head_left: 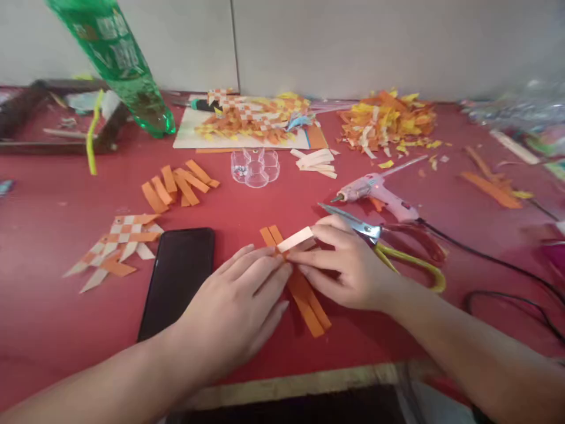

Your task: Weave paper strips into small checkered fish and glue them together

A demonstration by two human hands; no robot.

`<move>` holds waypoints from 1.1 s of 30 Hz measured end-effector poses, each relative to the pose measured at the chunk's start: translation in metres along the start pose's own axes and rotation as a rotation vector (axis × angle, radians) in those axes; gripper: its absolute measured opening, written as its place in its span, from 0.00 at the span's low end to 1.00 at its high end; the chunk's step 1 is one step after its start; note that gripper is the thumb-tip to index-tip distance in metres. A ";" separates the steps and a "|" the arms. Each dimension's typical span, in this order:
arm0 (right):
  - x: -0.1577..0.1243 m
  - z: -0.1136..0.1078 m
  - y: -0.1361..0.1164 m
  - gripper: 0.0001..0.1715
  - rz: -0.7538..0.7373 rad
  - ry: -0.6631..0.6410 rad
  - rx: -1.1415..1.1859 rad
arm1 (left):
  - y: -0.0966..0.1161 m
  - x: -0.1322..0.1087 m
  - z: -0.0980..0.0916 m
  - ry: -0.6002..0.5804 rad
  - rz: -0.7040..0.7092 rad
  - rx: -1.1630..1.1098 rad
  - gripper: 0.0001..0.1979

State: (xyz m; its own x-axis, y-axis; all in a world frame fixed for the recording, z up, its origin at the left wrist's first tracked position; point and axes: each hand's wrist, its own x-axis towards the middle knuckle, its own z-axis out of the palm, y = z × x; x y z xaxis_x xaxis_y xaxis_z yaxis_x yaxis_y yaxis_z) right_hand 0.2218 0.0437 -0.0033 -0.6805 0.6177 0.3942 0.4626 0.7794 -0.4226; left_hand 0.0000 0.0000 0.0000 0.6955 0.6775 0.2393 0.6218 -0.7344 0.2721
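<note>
Toward the worktop's [265,206] left edge a checkered woven piece [126,234] looks finished, loose orange strips [189,187] await use, and mid-front a left hand [247,288], grip unclear, steadies barely begun paired strips [309,305] as the right hand [353,265] pinches a pale strip [296,239].

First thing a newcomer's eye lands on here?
Probably the left hand and right hand, meeting over orange strips near centre, the right touching a pale strip. Next, the big green bottle at upper left, then the pink glue gun right of centre, just beyond the scissors.
</note>
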 end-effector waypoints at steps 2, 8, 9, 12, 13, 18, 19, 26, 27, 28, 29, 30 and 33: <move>-0.001 0.000 -0.001 0.15 0.012 -0.010 0.002 | 0.000 -0.001 0.000 0.003 0.001 0.003 0.19; -0.001 -0.001 -0.001 0.14 0.024 -0.018 0.004 | 0.000 -0.003 -0.001 -0.002 -0.008 0.003 0.20; -0.001 -0.001 -0.001 0.14 0.024 -0.018 0.005 | 0.000 -0.003 -0.001 -0.004 -0.011 0.002 0.20; -0.002 -0.001 0.000 0.14 0.031 -0.020 0.004 | 0.001 -0.003 -0.001 -0.011 -0.026 -0.001 0.19; -0.002 -0.001 0.000 0.15 0.036 -0.023 0.003 | 0.001 -0.003 -0.002 -0.015 -0.031 -0.002 0.19; 0.000 -0.001 -0.003 0.14 0.064 -0.031 0.019 | 0.002 -0.002 -0.004 -0.051 -0.055 -0.021 0.18; 0.000 -0.001 -0.003 0.13 0.070 -0.032 0.027 | 0.002 -0.002 -0.004 -0.057 -0.058 -0.027 0.18; -0.001 -0.002 -0.005 0.13 0.062 -0.044 0.054 | 0.002 -0.001 -0.005 -0.066 -0.055 -0.033 0.17; -0.002 -0.002 -0.004 0.14 0.068 -0.059 0.050 | 0.002 -0.001 -0.005 -0.066 -0.059 -0.031 0.17; -0.002 -0.001 -0.004 0.16 0.076 -0.075 0.045 | 0.002 -0.001 -0.005 -0.068 -0.065 -0.031 0.17; -0.003 -0.001 -0.004 0.17 0.086 -0.089 0.040 | 0.002 -0.001 -0.005 -0.073 -0.074 -0.033 0.17; -0.003 -0.001 -0.004 0.19 0.096 -0.101 0.036 | 0.002 -0.001 -0.005 -0.078 -0.084 -0.033 0.17; -0.004 -0.001 -0.003 0.19 0.107 -0.115 0.028 | 0.003 -0.003 -0.005 -0.080 -0.104 -0.020 0.18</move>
State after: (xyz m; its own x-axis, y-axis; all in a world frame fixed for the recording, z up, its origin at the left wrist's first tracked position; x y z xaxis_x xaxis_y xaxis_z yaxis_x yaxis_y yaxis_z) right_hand 0.2234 0.0389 -0.0025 -0.6893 0.6799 0.2502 0.5214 0.7053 -0.4803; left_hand -0.0020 -0.0040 0.0052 0.6549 0.7438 0.1336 0.6852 -0.6590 0.3101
